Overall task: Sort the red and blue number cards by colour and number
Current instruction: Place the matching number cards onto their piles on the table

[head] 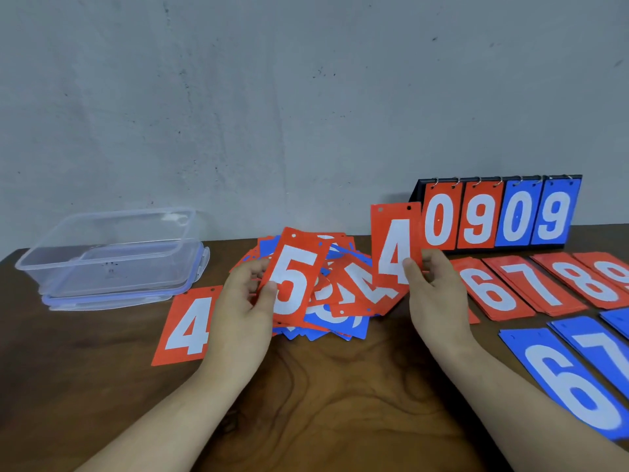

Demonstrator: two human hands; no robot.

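The left hand point(243, 294) pinches a red 5 card point(292, 277) (over the mixed pile point(337, 291)); the right hand point(434, 291) pinches a red 4 card point(394, 247).

Red cards point(394, 247) and blue cards point(571, 379) bear white numerals.

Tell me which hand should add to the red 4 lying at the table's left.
Right, probably. The right hand pinches the held red 4, which matches the lying red 4. The left hand is nearer but grips a red 5, so the right must reach across.
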